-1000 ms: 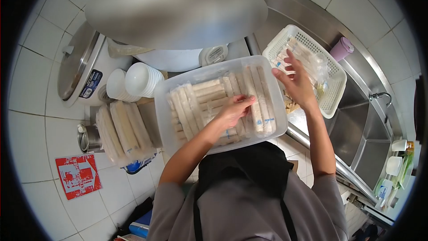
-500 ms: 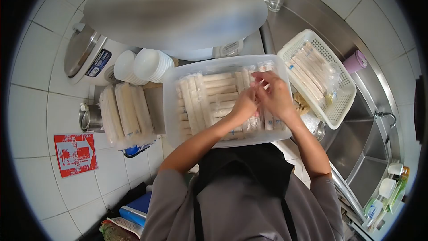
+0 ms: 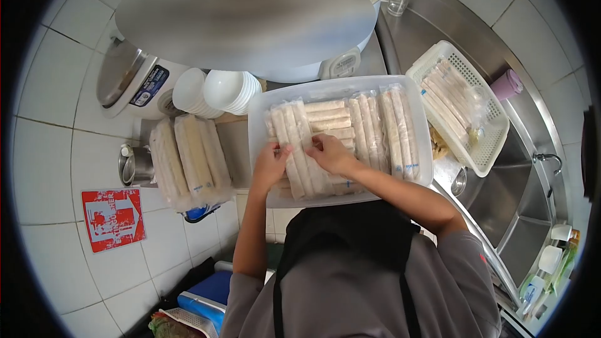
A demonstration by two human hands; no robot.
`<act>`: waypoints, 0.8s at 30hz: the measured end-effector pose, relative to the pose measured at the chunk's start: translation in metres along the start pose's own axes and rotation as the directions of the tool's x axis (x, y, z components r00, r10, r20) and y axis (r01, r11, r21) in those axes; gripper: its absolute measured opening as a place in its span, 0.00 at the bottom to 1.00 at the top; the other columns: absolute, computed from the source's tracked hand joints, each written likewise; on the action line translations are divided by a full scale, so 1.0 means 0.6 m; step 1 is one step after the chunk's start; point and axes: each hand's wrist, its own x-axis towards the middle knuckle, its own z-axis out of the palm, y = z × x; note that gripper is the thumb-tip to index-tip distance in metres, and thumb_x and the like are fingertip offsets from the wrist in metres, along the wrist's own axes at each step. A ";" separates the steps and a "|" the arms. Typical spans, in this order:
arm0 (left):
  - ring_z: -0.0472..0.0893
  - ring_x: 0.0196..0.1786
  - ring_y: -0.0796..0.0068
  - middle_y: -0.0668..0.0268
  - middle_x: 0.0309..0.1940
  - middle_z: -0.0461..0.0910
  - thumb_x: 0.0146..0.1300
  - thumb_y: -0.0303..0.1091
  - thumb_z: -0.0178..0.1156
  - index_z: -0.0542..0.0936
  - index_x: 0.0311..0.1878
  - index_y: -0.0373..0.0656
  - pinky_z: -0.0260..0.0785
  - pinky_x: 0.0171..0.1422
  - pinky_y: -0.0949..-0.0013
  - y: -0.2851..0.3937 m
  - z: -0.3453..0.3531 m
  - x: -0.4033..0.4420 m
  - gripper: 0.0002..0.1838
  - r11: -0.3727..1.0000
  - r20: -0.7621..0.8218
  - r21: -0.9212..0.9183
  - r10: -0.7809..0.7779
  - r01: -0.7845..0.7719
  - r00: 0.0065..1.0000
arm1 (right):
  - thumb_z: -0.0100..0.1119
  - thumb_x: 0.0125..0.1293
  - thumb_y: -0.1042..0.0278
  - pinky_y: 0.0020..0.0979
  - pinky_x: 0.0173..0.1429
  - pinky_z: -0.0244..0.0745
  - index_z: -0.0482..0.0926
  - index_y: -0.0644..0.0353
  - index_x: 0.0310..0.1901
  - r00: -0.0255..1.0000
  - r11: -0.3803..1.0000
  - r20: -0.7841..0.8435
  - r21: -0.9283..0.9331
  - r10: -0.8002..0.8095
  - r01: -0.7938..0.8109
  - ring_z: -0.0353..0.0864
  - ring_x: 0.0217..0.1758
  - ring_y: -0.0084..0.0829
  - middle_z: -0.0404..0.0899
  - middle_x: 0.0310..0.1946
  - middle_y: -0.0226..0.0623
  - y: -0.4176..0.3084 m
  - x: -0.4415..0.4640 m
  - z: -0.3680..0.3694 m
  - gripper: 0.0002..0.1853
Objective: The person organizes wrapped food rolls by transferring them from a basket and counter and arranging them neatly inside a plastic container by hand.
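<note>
Left fingers (image 3: pixel 283 153) and right fingers (image 3: pixel 322 143) pinch opposite long edges of a clear-wrapped pack (image 3: pixel 294 131) of pale rods inside a frosted tub (image 3: pixel 256 103), narrow room at its left wall; rightward, a perforated basket (image 3: pixel 487 158).

Left arm (image 3: pixel 251 231): reaching nearly straight forward.
Left grip (image 3: pixel 270 164): fingers bent, thumb angled inward.
Right arm (image 3: pixel 404 195): elbow out sideways, slanting inward.
Right grip (image 3: pixel 333 154): back upward, fingers curled leftward.
Spacing: grips near each other, not touching.
</note>
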 end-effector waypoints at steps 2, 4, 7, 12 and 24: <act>0.75 0.34 0.77 0.63 0.32 0.77 0.61 0.50 0.56 0.72 0.48 0.33 0.67 0.37 0.73 -0.009 -0.001 0.007 0.26 0.991 0.064 -0.129 -0.008 0.017 0.998 | 0.58 0.57 0.58 0.35 0.48 0.70 0.71 0.74 0.46 0.998 0.993 -0.002 0.105 0.057 -0.056 0.77 0.43 0.42 0.77 0.36 0.51 0.005 0.005 0.004 0.25; 0.74 0.35 0.81 0.66 0.33 0.76 0.61 0.50 0.56 0.72 0.48 0.34 0.67 0.38 0.76 0.008 -0.006 -0.002 0.25 0.983 0.097 -0.186 0.014 0.004 0.995 | 0.60 0.56 0.58 0.31 0.46 0.71 0.72 0.73 0.46 0.995 0.971 0.063 0.225 0.073 -0.086 0.77 0.42 0.35 0.77 0.37 0.47 -0.012 -0.001 -0.007 0.25; 0.73 0.34 0.82 0.66 0.33 0.76 0.62 0.49 0.56 0.71 0.50 0.35 0.66 0.38 0.77 0.036 0.001 -0.010 0.25 0.919 0.134 -0.393 0.040 0.016 0.990 | 0.61 0.57 0.60 0.26 0.45 0.70 0.72 0.71 0.47 0.993 0.896 0.105 0.435 0.053 -0.094 0.75 0.41 0.27 0.76 0.37 0.42 -0.040 -0.021 -0.042 0.23; 0.74 0.39 0.79 0.64 0.38 0.75 0.63 0.45 0.56 0.66 0.51 0.39 0.68 0.42 0.73 0.099 0.024 -0.013 0.22 0.820 0.161 -0.570 0.178 -0.056 0.971 | 0.60 0.58 0.64 0.24 0.43 0.68 0.72 0.66 0.49 0.994 0.774 0.103 0.626 0.041 -0.097 0.73 0.39 0.20 0.76 0.39 0.33 -0.059 -0.062 -0.112 0.20; 0.74 0.45 0.73 0.62 0.42 0.75 0.61 0.40 0.58 0.61 0.52 0.43 0.69 0.48 0.62 0.152 0.100 0.011 0.22 0.638 0.514 -0.713 0.192 0.292 0.836 | 0.56 0.61 0.63 0.23 0.45 0.67 0.73 0.62 0.47 0.994 0.759 -0.016 0.646 0.110 -0.074 0.73 0.41 0.19 0.76 0.39 0.29 0.006 -0.130 -0.184 0.16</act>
